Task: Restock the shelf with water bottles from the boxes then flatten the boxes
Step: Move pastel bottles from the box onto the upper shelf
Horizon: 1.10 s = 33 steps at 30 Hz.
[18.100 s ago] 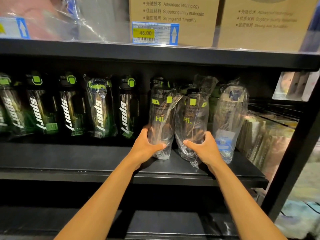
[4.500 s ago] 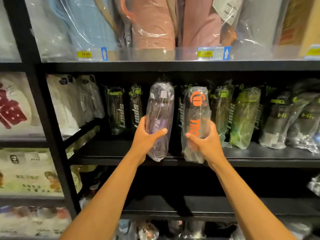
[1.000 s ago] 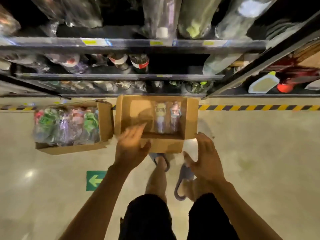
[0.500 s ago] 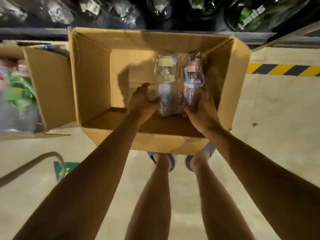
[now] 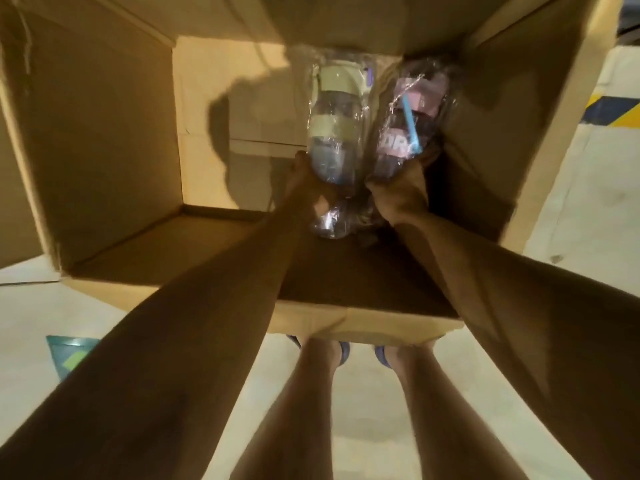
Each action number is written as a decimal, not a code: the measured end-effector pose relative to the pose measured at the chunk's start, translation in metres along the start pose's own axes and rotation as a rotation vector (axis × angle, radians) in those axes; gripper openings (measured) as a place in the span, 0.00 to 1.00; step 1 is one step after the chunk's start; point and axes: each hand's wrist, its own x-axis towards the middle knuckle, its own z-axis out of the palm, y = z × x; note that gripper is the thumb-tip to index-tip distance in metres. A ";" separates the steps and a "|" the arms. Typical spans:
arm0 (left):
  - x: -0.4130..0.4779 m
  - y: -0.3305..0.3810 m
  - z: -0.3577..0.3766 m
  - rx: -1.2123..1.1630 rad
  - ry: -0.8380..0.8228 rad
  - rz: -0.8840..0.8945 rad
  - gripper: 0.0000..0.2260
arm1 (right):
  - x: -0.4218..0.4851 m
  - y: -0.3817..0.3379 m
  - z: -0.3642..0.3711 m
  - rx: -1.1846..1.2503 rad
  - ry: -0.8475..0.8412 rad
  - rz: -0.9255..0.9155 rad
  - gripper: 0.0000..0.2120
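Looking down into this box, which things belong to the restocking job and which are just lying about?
Job: cardboard box; green-lidded wrapped bottle, gripped by the left hand; pink-lidded wrapped bottle, gripped by the right hand.
Just there: green floor sticker; striped floor tape; blue slippers.
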 end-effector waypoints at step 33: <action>-0.781 0.276 -0.462 -0.713 0.420 0.555 0.31 | -0.762 -0.384 -0.276 0.321 -0.325 -0.621 0.50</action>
